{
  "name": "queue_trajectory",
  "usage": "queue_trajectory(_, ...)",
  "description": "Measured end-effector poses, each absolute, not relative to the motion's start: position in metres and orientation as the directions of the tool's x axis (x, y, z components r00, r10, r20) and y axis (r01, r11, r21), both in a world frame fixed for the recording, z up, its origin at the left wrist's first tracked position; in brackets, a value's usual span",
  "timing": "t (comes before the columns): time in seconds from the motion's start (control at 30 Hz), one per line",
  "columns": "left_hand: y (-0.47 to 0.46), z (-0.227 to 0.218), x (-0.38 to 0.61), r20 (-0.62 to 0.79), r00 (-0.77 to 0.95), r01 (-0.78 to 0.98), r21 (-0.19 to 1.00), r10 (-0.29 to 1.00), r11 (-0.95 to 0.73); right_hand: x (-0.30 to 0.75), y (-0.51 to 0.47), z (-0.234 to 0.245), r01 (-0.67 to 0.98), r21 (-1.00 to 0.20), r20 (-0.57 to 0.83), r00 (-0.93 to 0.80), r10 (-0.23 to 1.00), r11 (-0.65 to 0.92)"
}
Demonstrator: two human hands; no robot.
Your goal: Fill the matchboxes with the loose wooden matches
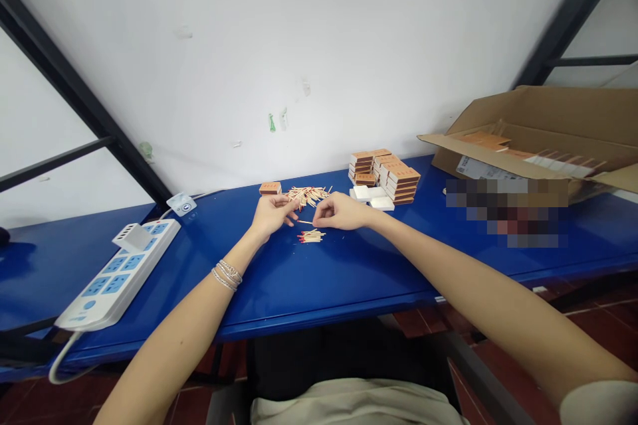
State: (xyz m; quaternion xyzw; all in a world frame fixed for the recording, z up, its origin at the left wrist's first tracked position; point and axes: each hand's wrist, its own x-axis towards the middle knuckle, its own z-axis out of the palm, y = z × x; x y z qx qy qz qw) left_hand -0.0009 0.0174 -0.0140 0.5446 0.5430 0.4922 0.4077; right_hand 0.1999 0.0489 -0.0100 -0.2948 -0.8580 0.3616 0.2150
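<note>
My right hand (339,212) pinches a single matchstick (305,222) between thumb and fingertips, its head pointing left. Opposite it, my left hand (273,214) is at the left side of a loose heap of matchsticks (310,195), thumb and fingers apart; whether its fingertips touch any match is hard to make out. Just below both hands lies a small group of matchsticks (312,236), laid side by side with red heads to the left. Behind my left hand sits an orange-topped matchbox (270,188).
Stacked matchboxes (393,176) stand right of the heap, with white box trays (371,196) in front. An open cardboard box (528,119) occupies the right of the blue table (319,279). A white power strip (122,272) lies at left. A white wall (319,46) rises behind.
</note>
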Motion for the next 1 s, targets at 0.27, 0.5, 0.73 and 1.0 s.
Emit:
queue_trajectory(0.27, 0.014, -0.014, 0.002, 0.101, -0.015, 0.198, 0.976, 0.995, -0.096, 0.196, 0.054, -0.018, 0.430, -0.695, 0.247, -0.610, 0.753, 0.577)
queue_trajectory(0.5, 0.010, -0.010, 0.007, 0.073, 0.016, 0.143, 0.987, 0.997, -0.075, 0.192, 0.055, -0.023, 0.355, -0.756, 0.334, -0.513, 0.791, 0.549)
queue_trajectory(0.73, 0.010, -0.012, 0.009, 0.101, 0.023, 0.155, 0.982, 0.995, -0.104, 0.192, 0.056, -0.022, 0.340, -0.742, 0.330, -0.565, 0.756, 0.578)
queue_trajectory(1.0, 0.014, -0.005, 0.000, 0.136, -0.159, 0.018, 0.991, 0.978, -0.135, 0.197, 0.057, -0.016, 0.423, -0.723, 0.265, -0.561, 0.784, 0.547)
